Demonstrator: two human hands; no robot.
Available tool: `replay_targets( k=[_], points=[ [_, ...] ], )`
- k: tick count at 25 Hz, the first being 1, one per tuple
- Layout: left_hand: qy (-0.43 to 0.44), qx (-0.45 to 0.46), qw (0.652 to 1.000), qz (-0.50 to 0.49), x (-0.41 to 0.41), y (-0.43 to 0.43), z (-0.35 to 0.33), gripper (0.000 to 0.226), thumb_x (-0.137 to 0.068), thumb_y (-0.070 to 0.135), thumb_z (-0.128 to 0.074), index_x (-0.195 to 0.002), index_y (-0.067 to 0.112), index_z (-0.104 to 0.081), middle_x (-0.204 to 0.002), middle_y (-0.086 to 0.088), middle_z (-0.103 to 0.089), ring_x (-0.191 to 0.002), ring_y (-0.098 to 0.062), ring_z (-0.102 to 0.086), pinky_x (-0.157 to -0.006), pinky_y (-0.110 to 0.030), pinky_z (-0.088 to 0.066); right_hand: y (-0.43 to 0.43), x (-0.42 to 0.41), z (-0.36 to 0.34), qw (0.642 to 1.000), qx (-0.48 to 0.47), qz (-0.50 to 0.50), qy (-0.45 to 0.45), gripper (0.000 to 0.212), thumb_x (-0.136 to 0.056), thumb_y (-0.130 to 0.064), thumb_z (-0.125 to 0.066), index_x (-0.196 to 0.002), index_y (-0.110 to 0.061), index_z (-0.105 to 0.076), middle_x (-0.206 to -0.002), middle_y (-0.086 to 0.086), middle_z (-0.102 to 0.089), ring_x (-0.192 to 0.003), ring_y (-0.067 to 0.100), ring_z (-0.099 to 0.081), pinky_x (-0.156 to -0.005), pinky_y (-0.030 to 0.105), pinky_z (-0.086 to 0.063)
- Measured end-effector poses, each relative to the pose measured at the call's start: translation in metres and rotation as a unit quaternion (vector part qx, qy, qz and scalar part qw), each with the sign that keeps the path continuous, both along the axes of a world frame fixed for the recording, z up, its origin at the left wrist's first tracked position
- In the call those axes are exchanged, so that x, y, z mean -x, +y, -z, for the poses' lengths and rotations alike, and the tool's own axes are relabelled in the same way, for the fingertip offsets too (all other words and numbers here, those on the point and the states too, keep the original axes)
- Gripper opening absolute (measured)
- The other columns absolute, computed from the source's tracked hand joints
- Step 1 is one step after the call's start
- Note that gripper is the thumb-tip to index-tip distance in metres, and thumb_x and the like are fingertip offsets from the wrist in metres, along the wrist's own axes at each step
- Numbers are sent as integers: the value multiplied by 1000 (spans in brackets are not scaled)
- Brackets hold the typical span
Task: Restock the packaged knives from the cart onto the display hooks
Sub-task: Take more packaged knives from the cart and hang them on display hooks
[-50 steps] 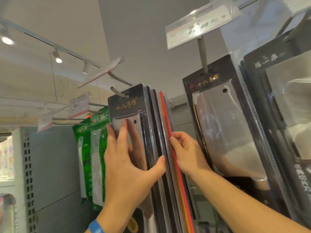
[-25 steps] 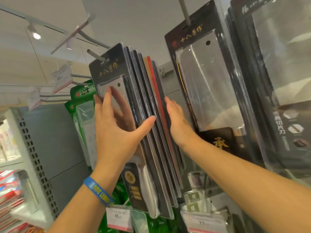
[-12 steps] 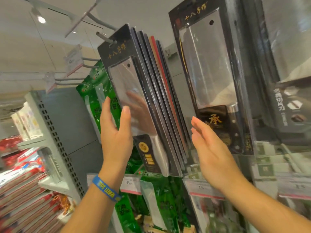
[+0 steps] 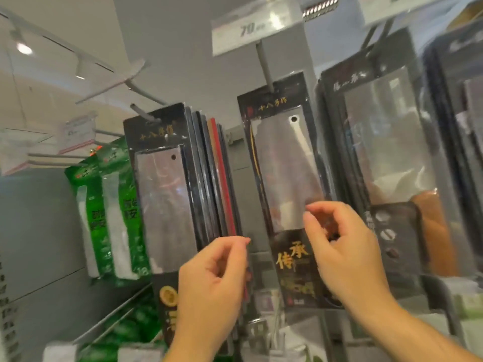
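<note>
A stack of black packaged cleavers [image 4: 167,194], with one red-edged pack among them, hangs on a display hook [image 4: 142,113]. A single packaged cleaver [image 4: 282,173] hangs on the hook to its right, and more dark knife packs [image 4: 386,158] hang further right. My left hand [image 4: 214,280] is raised with loosely curled fingers, its fingertips beside the stack's lower right edge, and it holds nothing I can see. My right hand [image 4: 342,246] is curled in front of the single cleaver pack's lower right part. Blur hides whether it pinches the pack. No cart is in view.
Green packaged goods [image 4: 109,210] hang to the left of the stack. A price tag [image 4: 256,27] sits above the middle hook, and bare hooks with tags [image 4: 78,134] jut out at the upper left. Lower hooks carry more small packs [image 4: 136,322].
Both hands have moved right and up and curled their fingers. My left hand went from the stack's front to its right edge, and my right hand now sits over the single cleaver pack.
</note>
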State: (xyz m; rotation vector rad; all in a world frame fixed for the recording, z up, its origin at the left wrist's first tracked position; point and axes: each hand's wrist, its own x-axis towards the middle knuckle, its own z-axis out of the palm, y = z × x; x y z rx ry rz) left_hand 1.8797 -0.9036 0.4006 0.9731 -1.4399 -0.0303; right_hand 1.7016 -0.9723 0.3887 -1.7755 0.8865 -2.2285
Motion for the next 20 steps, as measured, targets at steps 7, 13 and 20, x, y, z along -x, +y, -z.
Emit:
replay_targets(
  k=[7, 13, 20],
  points=[
    [-5, -14, 1000, 12, 40, -40, -25, 55, -86, 51, -62, -138, 49, -43, -138, 31, -48, -126, 13, -44, -103, -18, -40, -24, 25, -30, 994, -64, 56, 72, 74, -85, -57, -66, -150, -35, -38, -142, -17, -42, -132, 6, -42, -102, 25, -36],
    [86, -39, 995, -36, 69, -82, -37, 97, -77, 64, -66, -155, 40, -15, -158, 21, -25, -142, 0, -26, -118, -31, -25, -46, 25, -18, 970, -176, -98, 136, 112, -81, -62, -69, -162, -40, 4, -170, -13, -9, -155, 12, -18, -123, 40, -26],
    [191, -108, 976, 4, 97, -80, -29, 56, -55, 77, -60, -101, 43, -56, -92, 35, -67, -87, 24, -58, -81, -14, -43, -52, 47, -12, 967, -96, -122, 203, 104, -93, -59, -60, -120, -75, 39, -154, -36, 27, -154, 3, -5, -121, 34, -23]
  ],
)
